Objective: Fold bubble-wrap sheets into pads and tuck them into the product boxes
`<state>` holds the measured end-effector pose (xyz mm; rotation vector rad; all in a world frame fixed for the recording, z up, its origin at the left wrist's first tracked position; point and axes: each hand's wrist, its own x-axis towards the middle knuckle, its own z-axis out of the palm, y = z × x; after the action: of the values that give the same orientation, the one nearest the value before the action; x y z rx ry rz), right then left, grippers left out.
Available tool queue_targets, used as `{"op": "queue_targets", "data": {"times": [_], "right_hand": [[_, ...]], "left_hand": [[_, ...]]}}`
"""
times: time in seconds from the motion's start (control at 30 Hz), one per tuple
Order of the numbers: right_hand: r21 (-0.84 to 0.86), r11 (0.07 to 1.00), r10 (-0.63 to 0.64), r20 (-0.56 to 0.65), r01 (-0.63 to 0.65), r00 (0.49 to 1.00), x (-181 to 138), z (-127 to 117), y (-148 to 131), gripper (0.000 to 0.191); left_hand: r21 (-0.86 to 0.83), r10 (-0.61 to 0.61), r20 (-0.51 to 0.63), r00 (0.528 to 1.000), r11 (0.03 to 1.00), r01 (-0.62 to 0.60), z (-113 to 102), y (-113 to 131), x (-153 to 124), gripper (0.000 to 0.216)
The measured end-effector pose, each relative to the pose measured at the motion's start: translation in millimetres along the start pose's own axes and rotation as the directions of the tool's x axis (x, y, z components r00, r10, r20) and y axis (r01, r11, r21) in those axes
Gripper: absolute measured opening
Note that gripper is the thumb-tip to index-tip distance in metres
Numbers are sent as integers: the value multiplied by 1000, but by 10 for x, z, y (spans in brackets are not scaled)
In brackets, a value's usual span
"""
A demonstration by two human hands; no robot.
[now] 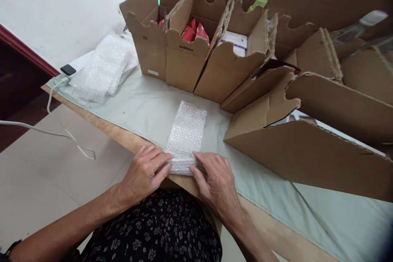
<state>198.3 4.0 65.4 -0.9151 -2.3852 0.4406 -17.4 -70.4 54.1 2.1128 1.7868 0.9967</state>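
Observation:
A narrow strip of clear bubble wrap (pixel 187 127) lies on the pale green cloth, its near end folded over at the table's front edge. My left hand (pixel 145 172) pinches the left side of that fold between thumb and fingers. On the right side, my right hand (pixel 215 176) grips the same fold, thumb toward me and fingers on the far side. The folded part looks thick; whether something is wrapped inside, I cannot tell. Beyond the fold, the strip stretches flat and away from me.
Cardboard boxes (pixel 181 63) with cut-out tops stand in a row behind, holding red packets (pixel 189 31) and white packs (pixel 235 41). A long box (pixel 307 155) is at the right. Bubble wrap sheets (pixel 102 65) are piled at the left, near a smartwatch (pixel 68 69) and white cable (pixel 50 98).

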Motion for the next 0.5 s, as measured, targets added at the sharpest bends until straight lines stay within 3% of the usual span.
{"op": "queue_targets", "data": {"times": [0.1, 0.23, 0.33, 0.43, 0.5], "right_hand": [[-139, 987, -84, -41, 77, 996, -54, -19, -47, 21], [-136, 976, -154, 116, 170, 981, -51, 34, -68, 21], [-49, 994, -92, 61, 95, 994, -6, 96, -10, 20], [70, 998, -1, 12, 1, 1000, 29, 116, 59, 21], [76, 997, 31, 11, -32, 999, 40, 104, 88, 21]], "left_hand": [[122, -1, 6, 1000, 993, 1, 59, -55, 90, 18], [128, 15, -37, 999, 992, -10, 73, -84, 161, 17], [40, 69, -82, 994, 997, -66, 19, -72, 128, 25], [-31, 138, -52, 989, 990, -140, -14, -58, 95, 30], [-46, 118, -23, 993, 992, -119, 2, -61, 130, 30]]}}
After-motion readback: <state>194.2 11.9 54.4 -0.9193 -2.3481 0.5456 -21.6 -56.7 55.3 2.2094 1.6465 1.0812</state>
